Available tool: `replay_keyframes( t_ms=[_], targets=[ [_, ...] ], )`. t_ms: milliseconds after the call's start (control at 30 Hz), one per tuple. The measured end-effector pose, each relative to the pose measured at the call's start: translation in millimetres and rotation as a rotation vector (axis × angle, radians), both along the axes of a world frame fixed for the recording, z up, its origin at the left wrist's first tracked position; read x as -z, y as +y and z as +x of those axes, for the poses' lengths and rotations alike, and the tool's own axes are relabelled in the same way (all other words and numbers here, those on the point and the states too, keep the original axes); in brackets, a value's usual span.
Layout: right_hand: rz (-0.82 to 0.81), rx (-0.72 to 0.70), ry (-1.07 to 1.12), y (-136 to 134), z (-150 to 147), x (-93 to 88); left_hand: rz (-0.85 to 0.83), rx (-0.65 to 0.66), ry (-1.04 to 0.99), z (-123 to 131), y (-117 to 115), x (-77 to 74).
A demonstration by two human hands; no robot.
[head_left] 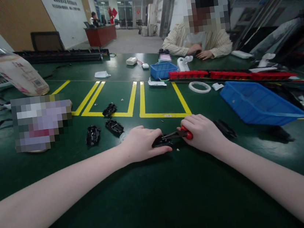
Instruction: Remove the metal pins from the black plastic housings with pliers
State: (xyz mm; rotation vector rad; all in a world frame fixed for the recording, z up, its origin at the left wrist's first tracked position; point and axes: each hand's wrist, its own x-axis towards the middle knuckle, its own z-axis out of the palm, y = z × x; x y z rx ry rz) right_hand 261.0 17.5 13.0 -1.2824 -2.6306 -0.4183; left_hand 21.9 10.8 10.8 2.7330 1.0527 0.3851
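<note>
My left hand (144, 142) is closed on a black plastic part (159, 141), holding it low over the green table. In my right hand (200, 132) is a pair of red-handled pliers (175, 135), with fingers wrapped round the grips. The jaws point left and reach the black part; whether they pinch anything is too small to tell. A tiny pale scrap (178, 149) lies just below the pliers. Left of my left hand lie similar black parts: one (114, 126) close by, another (109, 110) behind it, and a third (93, 135) farther left.
Blue bin (261, 102) stands at right, beside more black pieces (226, 128). Behind are a tape roll (199, 87), a long red strip (227, 75) and a smaller blue bin (163, 70). A bottle (19, 71) stands at left. Across the table sits a person (198, 41).
</note>
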Motion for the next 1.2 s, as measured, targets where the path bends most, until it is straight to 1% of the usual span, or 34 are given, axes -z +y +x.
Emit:
replay_keyframes(
  t_ms=[200, 300, 467, 633, 767, 900, 1200],
  targets=[
    [-0.037, 0.014, 0.043, 2, 1, 2.1, -0.067, -0.007, -0.001, 1, 1, -2.9],
    [-0.040, 0.030, 0.077, 1, 2, 2.4, -0.074, 0.002, -0.003, 3, 1, -4.2],
    [0.019, 0.056, 0.043, -3, 3, 2.5, -0.065, -0.008, 0.008, 6, -2, -1.6],
    [0.023, 0.097, 0.027, -6, 4, 3.5, -0.055, -0.056, 0.013, 7, -4, -0.2],
    [0.003, 0.113, 0.039, -7, 3, 3.7, -0.103, -0.079, 0.007, 7, -4, -1.5],
    [-0.010, 0.136, 0.047, -9, 1, 1.5, -0.135, -0.117, 0.007, 8, -3, -2.4],
    [-0.050, 0.134, 0.031, -12, -1, -3.8, -0.107, -0.099, 0.028, 7, -6, -4.7]
  ],
)
